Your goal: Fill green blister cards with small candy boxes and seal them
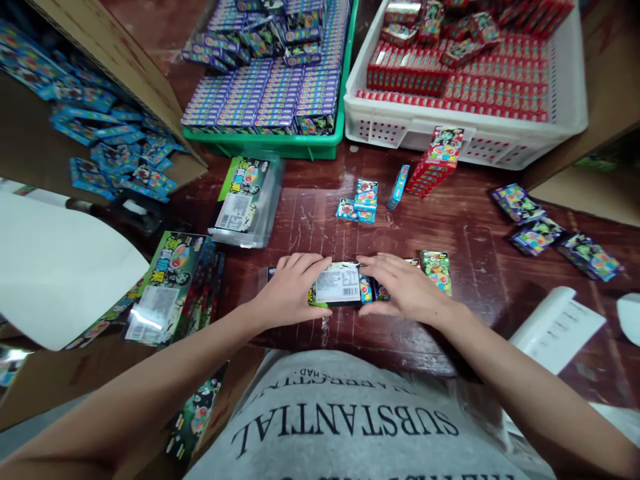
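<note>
A clear plastic pack with a white barcode label (pixel 338 284) lies on the dark red table (pixel 480 253) just before me, small colourful boxes showing inside it. My left hand (pixel 291 288) is curled over its left end and grips it. On the right end rests my right hand (pixel 404 288), fingers bent down on the small boxes there. A green small box (pixel 437 269) lies just right of that hand.
A green crate (pixel 280 143) of purple boxes and a white crate (pixel 465 130) of red boxes stand at the back. A red stack (pixel 434 163), loose small boxes (pixel 360 201), filled clear packs (pixel 246 200) (pixel 170 287), a cardboard box (pixel 90 40), and white papers (pixel 557 330) surround my hands.
</note>
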Action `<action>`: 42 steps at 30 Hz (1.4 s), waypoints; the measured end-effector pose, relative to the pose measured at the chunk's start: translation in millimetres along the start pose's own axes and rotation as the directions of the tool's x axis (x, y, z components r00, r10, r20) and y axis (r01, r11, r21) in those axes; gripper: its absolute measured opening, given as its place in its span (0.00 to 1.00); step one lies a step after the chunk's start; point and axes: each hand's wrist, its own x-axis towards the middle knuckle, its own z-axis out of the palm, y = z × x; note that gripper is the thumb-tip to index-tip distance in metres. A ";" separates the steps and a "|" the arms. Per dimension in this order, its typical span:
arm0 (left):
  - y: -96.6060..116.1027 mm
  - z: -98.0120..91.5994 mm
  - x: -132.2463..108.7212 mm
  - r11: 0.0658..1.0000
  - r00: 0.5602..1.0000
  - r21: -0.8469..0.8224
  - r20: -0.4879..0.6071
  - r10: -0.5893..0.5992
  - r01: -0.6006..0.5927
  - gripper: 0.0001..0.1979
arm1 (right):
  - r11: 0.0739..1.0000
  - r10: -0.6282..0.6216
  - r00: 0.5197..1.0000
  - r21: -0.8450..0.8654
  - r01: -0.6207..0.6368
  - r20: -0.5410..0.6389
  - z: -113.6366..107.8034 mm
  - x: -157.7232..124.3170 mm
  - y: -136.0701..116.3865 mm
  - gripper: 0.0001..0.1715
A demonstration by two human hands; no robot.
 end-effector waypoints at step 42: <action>3.1 5.1 34.4 0.995 0.998 -0.086 -0.040 0.040 -0.044 0.49 | 0.981 0.084 0.996 0.179 -0.081 -0.004 -29.8 -43.5 40.4 0.41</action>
